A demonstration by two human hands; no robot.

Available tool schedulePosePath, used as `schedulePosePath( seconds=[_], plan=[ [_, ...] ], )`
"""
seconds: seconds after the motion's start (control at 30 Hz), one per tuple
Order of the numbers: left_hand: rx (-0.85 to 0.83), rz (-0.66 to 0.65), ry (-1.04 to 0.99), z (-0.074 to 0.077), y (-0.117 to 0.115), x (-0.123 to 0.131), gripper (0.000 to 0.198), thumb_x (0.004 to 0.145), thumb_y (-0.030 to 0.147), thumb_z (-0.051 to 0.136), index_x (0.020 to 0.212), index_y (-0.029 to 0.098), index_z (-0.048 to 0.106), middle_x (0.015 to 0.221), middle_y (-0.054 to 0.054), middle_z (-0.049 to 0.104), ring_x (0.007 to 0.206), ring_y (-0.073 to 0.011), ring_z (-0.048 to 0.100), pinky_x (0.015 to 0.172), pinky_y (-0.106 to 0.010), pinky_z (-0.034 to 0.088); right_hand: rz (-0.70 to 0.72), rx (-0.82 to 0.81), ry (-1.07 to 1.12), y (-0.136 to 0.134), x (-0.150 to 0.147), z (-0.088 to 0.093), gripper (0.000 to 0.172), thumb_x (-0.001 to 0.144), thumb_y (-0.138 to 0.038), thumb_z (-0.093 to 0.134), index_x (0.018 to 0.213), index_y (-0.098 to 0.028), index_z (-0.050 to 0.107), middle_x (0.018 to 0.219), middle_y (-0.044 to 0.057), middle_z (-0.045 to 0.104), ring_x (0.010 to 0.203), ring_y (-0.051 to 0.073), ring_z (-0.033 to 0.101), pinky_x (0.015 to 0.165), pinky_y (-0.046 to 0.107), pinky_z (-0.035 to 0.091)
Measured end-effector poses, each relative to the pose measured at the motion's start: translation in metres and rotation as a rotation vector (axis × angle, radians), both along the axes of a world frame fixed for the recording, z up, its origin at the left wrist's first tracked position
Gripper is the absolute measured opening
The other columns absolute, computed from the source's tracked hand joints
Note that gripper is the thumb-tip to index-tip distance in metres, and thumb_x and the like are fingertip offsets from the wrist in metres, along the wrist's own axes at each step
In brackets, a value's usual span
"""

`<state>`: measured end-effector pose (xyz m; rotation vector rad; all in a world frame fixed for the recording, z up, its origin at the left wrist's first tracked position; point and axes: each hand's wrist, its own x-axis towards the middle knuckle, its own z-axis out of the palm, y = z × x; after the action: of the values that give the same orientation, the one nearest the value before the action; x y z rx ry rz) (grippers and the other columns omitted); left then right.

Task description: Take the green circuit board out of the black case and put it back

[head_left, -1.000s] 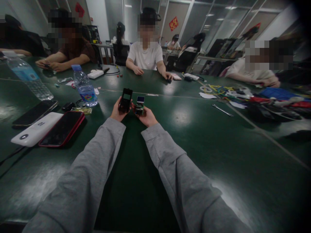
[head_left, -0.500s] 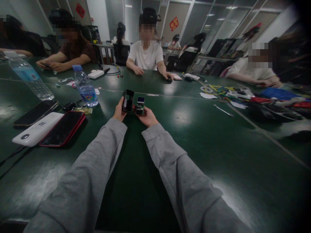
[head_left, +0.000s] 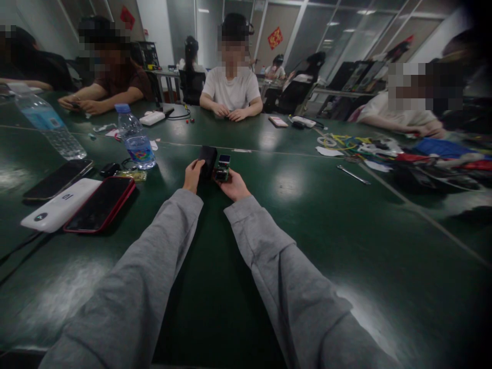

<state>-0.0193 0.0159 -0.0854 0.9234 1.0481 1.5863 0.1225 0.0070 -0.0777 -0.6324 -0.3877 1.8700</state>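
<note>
Above a green tabletop [head_left: 315, 241], the left hand [head_left: 192, 174] grips a black case [head_left: 208, 158], long axis near-upright, no longer showing its hollow, while the right hand [head_left: 235, 185] grips a board [head_left: 222, 173], screen [head_left: 225, 159] facing the viewer.

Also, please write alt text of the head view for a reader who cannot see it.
The wearer's left hand holds a black case close beside a small circuit board with a screen, held in the right hand, at a green table. Phones and bottles are at left, cables and a wrench at right; people sit across.
</note>
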Motion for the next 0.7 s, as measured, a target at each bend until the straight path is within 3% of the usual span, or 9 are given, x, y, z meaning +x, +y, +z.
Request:
schedulePosePath(
  seconds=[0.17,0.43,0.7],
  plan=[
    [0.073,0.13,0.111,-0.004,0.002,0.003,0.034,0.075,0.034,0.07,0.104,0.017,0.065,0.102,-0.007,0.07,0.1,-0.0212,0.065,0.087,-0.034,0.053,-0.017,0.006,-0.025,-0.002,-0.003,0.003,0.025,0.098,-0.017,0.039,0.099,-0.017,0.063,0.067,-0.001,0.07,0.068,0.016,0.068,0.078,0.034,0.06],
    [0.255,0.413,0.494,-0.001,-0.014,0.012,0.036,0.079,0.035,0.069,0.11,0.017,0.061,0.114,-0.011,0.063,0.111,-0.0218,0.058,0.102,-0.037,0.043,-0.052,-0.002,-0.131,-0.004,-0.008,0.006,0.02,0.095,-0.018,0.044,0.088,-0.02,0.063,0.068,0.0,0.07,0.076,0.017,0.068,0.075,0.032,0.06],
    [0.257,0.459,0.44,0.006,-0.029,0.04,0.036,0.08,0.031,0.068,0.112,0.019,0.059,0.117,-0.009,0.059,0.113,-0.021,0.056,0.104,-0.037,0.042,-0.101,-0.012,-0.145,-0.002,-0.012,0.002,0.019,0.095,-0.019,0.047,0.081,-0.02,0.06,0.064,-0.003,0.066,0.067,0.013,0.066,0.069,0.026,0.058]
  ],
)
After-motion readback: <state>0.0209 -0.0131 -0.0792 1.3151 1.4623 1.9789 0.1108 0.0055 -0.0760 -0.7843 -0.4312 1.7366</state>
